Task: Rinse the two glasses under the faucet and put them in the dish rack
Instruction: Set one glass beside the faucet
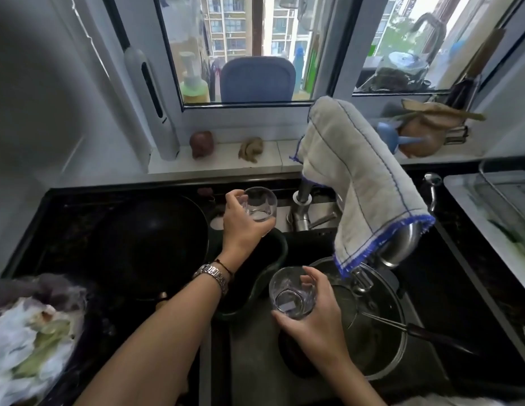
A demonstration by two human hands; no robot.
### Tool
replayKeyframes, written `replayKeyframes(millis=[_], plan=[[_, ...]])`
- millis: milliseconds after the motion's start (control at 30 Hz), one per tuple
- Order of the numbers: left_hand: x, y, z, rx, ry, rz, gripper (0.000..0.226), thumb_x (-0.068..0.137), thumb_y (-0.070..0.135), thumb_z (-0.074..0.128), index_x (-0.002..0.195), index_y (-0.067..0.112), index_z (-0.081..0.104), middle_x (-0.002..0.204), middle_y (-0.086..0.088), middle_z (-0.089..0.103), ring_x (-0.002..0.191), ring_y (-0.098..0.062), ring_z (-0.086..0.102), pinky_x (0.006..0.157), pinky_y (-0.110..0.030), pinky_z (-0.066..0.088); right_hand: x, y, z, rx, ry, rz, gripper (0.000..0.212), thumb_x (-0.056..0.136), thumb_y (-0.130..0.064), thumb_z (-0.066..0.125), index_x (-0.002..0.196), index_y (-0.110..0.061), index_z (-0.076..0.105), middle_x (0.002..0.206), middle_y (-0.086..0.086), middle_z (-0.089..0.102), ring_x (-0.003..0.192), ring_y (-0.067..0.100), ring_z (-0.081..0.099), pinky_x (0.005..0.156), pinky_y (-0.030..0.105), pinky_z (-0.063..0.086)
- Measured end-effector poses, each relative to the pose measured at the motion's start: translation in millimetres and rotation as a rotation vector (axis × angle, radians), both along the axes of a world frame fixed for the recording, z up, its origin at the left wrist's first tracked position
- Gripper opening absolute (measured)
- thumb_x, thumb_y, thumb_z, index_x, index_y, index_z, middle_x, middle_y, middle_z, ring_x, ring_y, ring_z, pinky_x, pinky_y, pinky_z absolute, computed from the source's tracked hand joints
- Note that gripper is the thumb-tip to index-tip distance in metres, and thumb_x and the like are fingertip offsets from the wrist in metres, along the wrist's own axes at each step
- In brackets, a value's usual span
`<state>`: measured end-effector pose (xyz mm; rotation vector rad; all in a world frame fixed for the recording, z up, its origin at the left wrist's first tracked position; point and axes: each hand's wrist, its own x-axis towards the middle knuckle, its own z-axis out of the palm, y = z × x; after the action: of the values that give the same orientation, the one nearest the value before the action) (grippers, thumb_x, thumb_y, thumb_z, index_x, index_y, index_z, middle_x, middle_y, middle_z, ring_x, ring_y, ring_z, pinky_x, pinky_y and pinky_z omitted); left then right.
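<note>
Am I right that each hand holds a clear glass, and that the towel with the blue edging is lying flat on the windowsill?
Not quite. The left hand and right hand each hold a glass, but the head view shows the towel draped over the faucet, not on the windowsill.

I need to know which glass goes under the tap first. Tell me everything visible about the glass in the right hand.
The glass in the right hand is a short, clear, straight-sided tumbler with a thick base. It looks empty and is tilted, mouth toward the camera. The right hand wraps it from below and the right side, fingers over the rim. It is held over the sink, just left of and below the cloth-draped faucet, with no water seen running.
</note>
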<state>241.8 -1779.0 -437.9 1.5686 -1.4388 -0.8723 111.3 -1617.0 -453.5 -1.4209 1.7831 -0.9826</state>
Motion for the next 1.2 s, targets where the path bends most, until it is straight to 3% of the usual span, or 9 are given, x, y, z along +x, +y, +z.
replayKeyframes(millis=[200,500,767,1200], plan=[[0,-29,-9,0.003,0.012,-0.005,0.083,0.065,0.022,0.086,0.130,0.014,0.035,0.133,-0.008,0.049,0.122,-0.021,0.050,0.098,-0.029,0.043,6,-13,0,-0.020,-0.031,-0.024,0.086,0.055,-0.023,0.091,0.127,-0.036,0.045,0.118,-0.017,0.055,0.109,-0.004,0.056,0.086,0.001,0.042],[-10,-51,-24,0.029,0.049,-0.047,0.083,0.066,0.020,0.086,0.131,0.012,0.035,0.134,-0.009,0.047,0.122,-0.019,0.047,0.093,-0.020,0.038,9,-22,0,-0.006,-0.051,-0.038,0.088,0.054,-0.025,0.091,0.128,-0.038,0.044,0.116,-0.019,0.056,0.109,-0.001,0.057,0.093,0.021,0.051],[-13,-57,-37,0.043,0.018,-0.058,0.086,0.065,0.021,0.086,0.133,0.011,0.034,0.135,-0.008,0.048,0.124,-0.019,0.047,0.093,-0.021,0.037,6,-25,-4,-0.025,-0.018,-0.042,0.087,0.054,-0.026,0.091,0.126,-0.039,0.044,0.114,-0.023,0.055,0.109,-0.006,0.055,0.087,0.004,0.043],[-15,-60,-48,0.019,-0.020,-0.134,0.086,0.065,0.022,0.085,0.134,0.015,0.034,0.135,-0.005,0.046,0.115,-0.008,0.042,0.092,-0.021,0.038,10,-28,-7,-0.028,-0.020,-0.040,0.088,0.055,-0.022,0.092,0.126,-0.037,0.043,0.117,-0.017,0.054,0.109,-0.005,0.055,0.086,-0.001,0.040]])
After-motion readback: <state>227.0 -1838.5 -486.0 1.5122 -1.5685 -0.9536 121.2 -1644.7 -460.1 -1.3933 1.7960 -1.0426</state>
